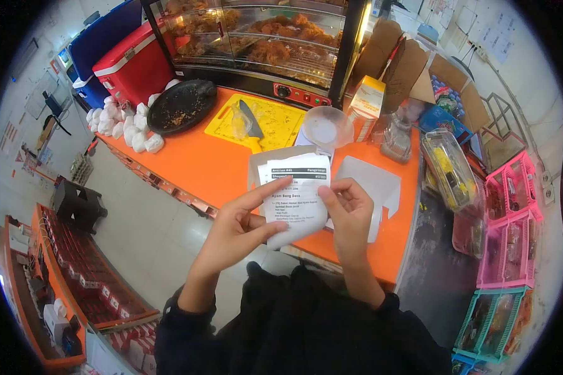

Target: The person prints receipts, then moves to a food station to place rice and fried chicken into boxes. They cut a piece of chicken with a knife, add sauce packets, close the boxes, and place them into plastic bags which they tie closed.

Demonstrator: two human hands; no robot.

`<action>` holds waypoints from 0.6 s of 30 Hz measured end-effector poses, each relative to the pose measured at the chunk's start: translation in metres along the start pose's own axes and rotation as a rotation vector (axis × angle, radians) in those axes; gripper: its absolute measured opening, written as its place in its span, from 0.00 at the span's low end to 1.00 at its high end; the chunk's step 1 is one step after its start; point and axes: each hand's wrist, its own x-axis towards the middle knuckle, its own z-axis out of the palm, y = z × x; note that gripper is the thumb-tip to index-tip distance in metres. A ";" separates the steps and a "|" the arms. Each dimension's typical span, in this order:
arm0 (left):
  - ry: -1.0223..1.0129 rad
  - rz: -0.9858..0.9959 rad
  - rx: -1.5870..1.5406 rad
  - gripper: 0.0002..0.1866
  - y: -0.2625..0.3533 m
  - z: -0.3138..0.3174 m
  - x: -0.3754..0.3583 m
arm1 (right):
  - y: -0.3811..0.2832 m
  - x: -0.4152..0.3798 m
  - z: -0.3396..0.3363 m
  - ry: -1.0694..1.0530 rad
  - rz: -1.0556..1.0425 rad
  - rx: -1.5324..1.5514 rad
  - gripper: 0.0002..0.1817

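White paper, printed in black, is the material of the one curled slip (297, 209) held above the orange counter (187, 169). Two bare hands are recorded on it: its right edge is pinched between thumb and fingers by the left hand (350, 209), and its left side is clamped by the right hand (231, 231), one finger of which is laid across the front. "Antrian #46" and "Pengiriman" are read in the upper dark band; the second band, starting "Shopee", is partly covered. "Ayam Bang" is legible below; the smallest lines cannot be read with certainty. Behind the hands, one yellow rectangular cutting board (278, 120) is noted, bearing one knife with a grey blade and yellow handle (250, 120) and one crumpled clear plastic bag (240, 125). One round translucent plastic bowl (324, 127) is sited just beside the board's right end. On its other side, one black oval tray (180, 107) is marked with brown crumbs. More than ten small white knotted bags (131, 132) are grouped near the tray. One glass-fronted cabinet (275, 44), stocked with browned fried pieces, is fitted with one black round knob (283, 91).
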 end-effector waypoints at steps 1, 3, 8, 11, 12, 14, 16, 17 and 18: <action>0.000 0.000 0.000 0.24 -0.003 -0.001 -0.001 | 0.000 -0.001 0.001 0.045 -0.013 0.017 0.06; 0.028 -0.024 -0.135 0.22 -0.015 -0.004 -0.001 | 0.001 -0.004 0.000 0.036 -0.028 0.005 0.06; 0.186 0.030 -0.132 0.22 -0.024 0.004 0.000 | 0.001 -0.010 0.003 0.032 -0.017 0.054 0.07; 0.216 0.031 -0.047 0.23 -0.027 0.000 -0.001 | 0.012 -0.003 -0.004 0.053 -0.126 -0.067 0.08; 0.222 0.028 0.005 0.22 -0.029 -0.002 -0.002 | 0.017 -0.001 -0.006 0.078 -0.161 -0.060 0.07; 0.245 0.040 -0.019 0.22 -0.027 -0.003 -0.004 | 0.014 0.000 -0.008 0.096 -0.117 -0.061 0.06; 0.275 0.046 -0.042 0.22 -0.025 -0.006 -0.008 | 0.012 0.001 -0.004 0.076 -0.111 -0.061 0.06; 0.300 0.021 -0.049 0.21 -0.023 -0.009 -0.010 | 0.012 0.002 -0.001 0.070 -0.111 -0.060 0.06; 0.323 -0.003 -0.055 0.21 -0.021 -0.013 -0.012 | 0.014 0.004 0.004 0.061 -0.105 -0.057 0.06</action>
